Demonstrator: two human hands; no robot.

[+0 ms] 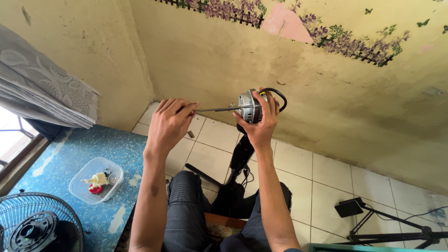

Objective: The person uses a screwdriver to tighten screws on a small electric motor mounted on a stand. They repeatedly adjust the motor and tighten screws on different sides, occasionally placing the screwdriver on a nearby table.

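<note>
Yellowed wall fills the top and right of frame, flowered border strip along its upper edge; white tiled floor below it, blue patterned mat lower left. Person seated, knees in grey jeans bottom centre, black fan stand upright between the legs. Fan guard with black hub in the bottom left corner; black tripod bottom right. Clear plastic tub on the mat, small parts inside. Centre frame: right hand wrapped around the silver fan motor, fingers curled over its housing, black cable looping just behind. Left hand closed on a screwdriver, shaft horizontal, tip at the motor face
</note>
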